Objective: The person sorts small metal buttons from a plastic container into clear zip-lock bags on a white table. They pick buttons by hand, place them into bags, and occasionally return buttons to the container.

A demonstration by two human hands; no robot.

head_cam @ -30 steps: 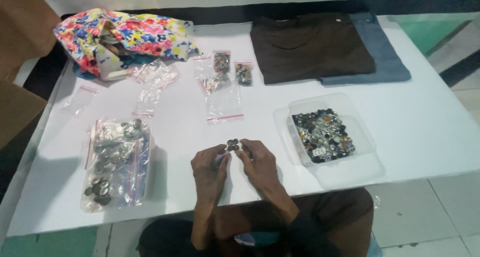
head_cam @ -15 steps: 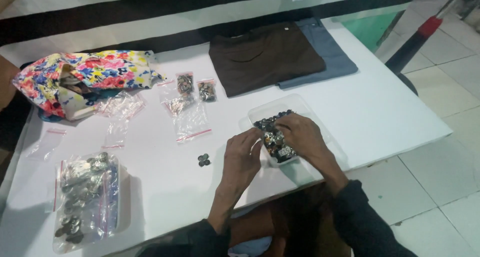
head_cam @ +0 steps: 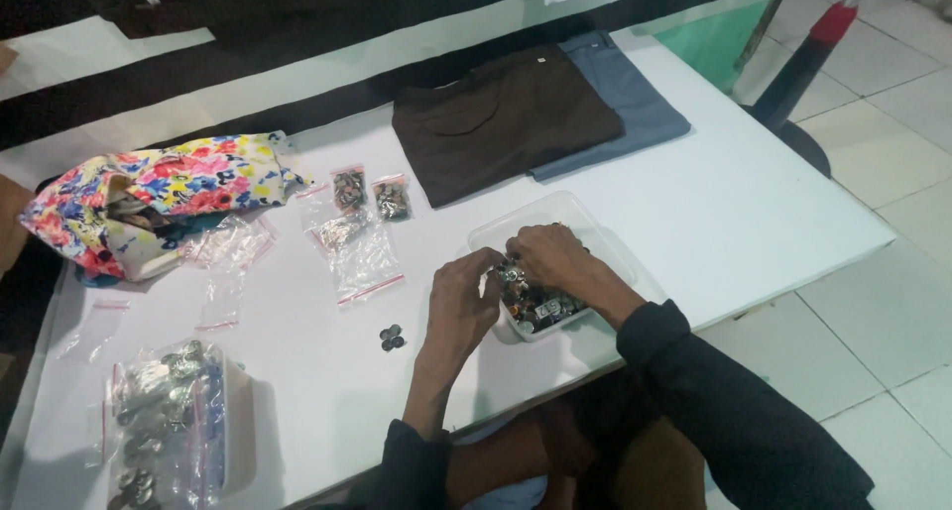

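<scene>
Seen from the head camera, looking down: both hands at a clear, shallow rectangular plastic tub (head_cam: 585, 225) full of small dark and silvery buttons, near the front edge of a white table (head_cam: 773, 213). Tub's long axis slanted, running from the near left corner away toward the far right. Right hand (head_cam: 553, 255) inside the tub, fingers curled together on the heap of buttons; whether anything is pinched between them cannot be told. Left hand (head_cam: 462, 302) at the tub's near left rim, fingertips drawn together against the right hand's, thumb side touching the plastic wall; any button held is hidden. Dark sleeves on both forearms.

Left of the hands, a small cluster of dark buttons (head_cam: 391, 339) loose on the bare tabletop, near the left hand but apart from it. Farther back, flat clear zip bags with red seal strips (head_cam: 359, 253), two small ones behind them (head_cam: 370, 193) packed with buttons. At the near left corner, a large clear bag of silvery buttons (head_cam: 159, 421). At the far left, a floral fabric pouch (head_cam: 159, 198), open and slumped. Behind the tub, a folded brown garment (head_cam: 506, 123) overlapping a folded blue one (head_cam: 635, 99), both well apart from the hands.
</scene>
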